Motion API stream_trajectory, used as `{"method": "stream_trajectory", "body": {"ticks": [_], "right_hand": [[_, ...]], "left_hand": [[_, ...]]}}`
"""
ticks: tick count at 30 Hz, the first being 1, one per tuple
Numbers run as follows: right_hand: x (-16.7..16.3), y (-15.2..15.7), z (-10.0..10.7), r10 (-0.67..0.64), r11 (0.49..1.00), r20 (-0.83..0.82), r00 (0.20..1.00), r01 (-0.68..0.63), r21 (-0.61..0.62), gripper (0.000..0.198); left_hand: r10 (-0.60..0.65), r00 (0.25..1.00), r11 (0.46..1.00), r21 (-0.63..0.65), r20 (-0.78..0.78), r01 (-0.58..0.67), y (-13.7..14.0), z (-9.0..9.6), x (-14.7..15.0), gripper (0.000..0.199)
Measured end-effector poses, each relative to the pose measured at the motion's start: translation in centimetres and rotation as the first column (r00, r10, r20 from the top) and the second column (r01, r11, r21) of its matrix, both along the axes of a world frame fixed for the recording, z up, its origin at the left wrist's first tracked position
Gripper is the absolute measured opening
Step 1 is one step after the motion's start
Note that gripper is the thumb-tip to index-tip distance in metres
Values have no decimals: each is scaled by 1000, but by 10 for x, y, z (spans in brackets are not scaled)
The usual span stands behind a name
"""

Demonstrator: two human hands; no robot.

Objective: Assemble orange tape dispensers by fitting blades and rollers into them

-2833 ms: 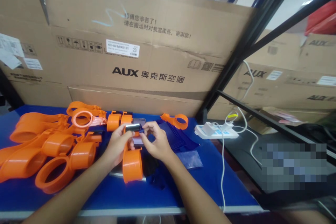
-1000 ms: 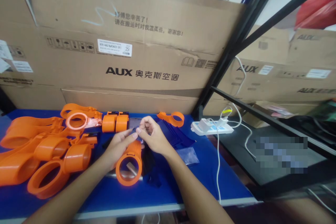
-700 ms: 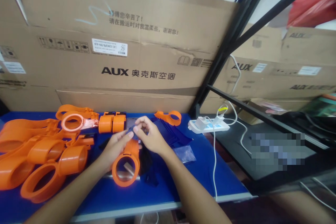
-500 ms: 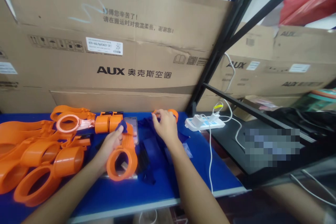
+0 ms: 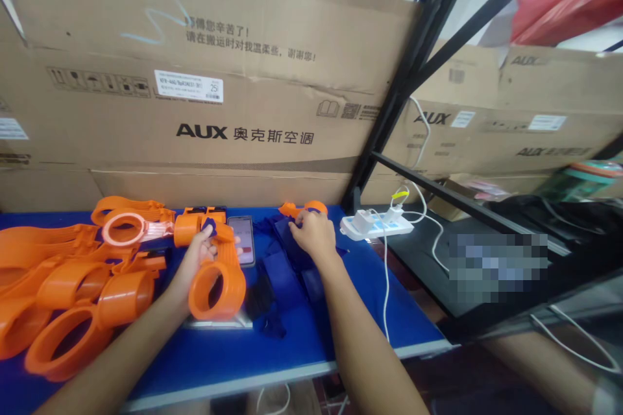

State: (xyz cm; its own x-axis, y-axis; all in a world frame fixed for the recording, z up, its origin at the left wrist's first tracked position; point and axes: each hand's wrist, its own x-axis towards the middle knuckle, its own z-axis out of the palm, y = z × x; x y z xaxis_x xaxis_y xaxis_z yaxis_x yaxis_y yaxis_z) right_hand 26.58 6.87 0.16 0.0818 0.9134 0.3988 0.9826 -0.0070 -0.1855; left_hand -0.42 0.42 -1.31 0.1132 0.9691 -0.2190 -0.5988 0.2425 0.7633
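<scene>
My left hand [image 5: 197, 253] is closed on an orange plastic tape dispenser [image 5: 219, 285], its ring hanging toward me. A small dark blue piece [image 5: 209, 225] shows by the thumb; whether it is fixed to the dispenser I cannot tell. At the pile of dark blue flat pieces [image 5: 285, 269], my right hand [image 5: 314, 233] has its fingers bent together over the far end. What they pinch, if anything, is hidden. Just behind those fingers lies another orange part with a ring [image 5: 315, 206]. A phone [image 5: 242, 240] with a lit screen lies between the hands, partly behind the left one.
Several orange tape dispensers [image 5: 124, 295] are heaped on the left of the blue tabletop [image 5: 228, 363]. A white power strip [image 5: 377, 224] with plugs and cables sits at the right by a black metal frame [image 5: 389, 110]. Large cardboard [image 5: 204, 162] stands along the back.
My left hand has tilted the dispenser and brought it slightly left, uncovering more of the phone. My right hand has shifted slightly right and down over the blue pieces. The view has shifted a little.
</scene>
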Motion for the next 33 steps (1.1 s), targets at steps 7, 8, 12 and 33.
{"method": "stream_trajectory", "body": {"ticks": [7,8,12,33], "right_hand": [[-4,-1,2,18,999,-8,1000,-18,36,14],[-4,-2,4,12,999,-20,1000,-11,51,16],[-10,-4,11,62,978,-247,967,-10,208,21],[-72,-41,16,624,575,-758,189,-768,282,38]], "left_hand": [[-21,1000,1000,6,1,21,-4,3,4,46],[-38,999,999,3,-4,38,-4,3,5,47],[-133,991,991,2,6,133,-5,2,6,51],[-72,988,990,131,140,53,-4,-5,11,47]]}}
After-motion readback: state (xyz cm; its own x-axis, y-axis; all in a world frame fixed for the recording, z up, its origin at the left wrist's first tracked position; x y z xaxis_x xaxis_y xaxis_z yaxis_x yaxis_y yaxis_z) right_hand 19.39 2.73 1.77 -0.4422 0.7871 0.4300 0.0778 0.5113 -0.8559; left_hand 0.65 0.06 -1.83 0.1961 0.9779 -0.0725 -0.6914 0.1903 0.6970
